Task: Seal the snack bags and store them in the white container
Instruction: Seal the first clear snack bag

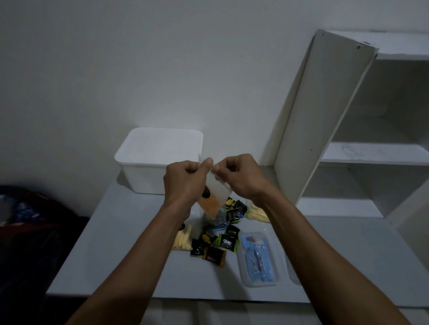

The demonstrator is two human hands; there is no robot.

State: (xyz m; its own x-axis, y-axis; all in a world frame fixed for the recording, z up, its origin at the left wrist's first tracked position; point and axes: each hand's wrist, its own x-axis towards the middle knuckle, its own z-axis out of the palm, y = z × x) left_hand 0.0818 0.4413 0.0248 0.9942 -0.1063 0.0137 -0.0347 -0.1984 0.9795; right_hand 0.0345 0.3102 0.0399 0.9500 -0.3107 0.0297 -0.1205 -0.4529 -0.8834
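Note:
A clear snack bag (212, 197) with orange snacks in its bottom hangs in the air above the table. My left hand (186, 179) and my right hand (240, 176) pinch its top edge between thumb and fingers, close together. The white container (155, 160) stands open behind my hands at the back of the white table (118, 244). Below the bag lie several small dark snack packets (220, 240), a bag of pale yellow sticks (182, 239) on the left and another such bag (256, 214) on the right.
A clear bag with blue packaging (258, 258) lies at front right of the pile. A white shelf unit (360, 136) rises at the right. Dark bedding (11, 225) lies left of the table. The wall is behind the container.

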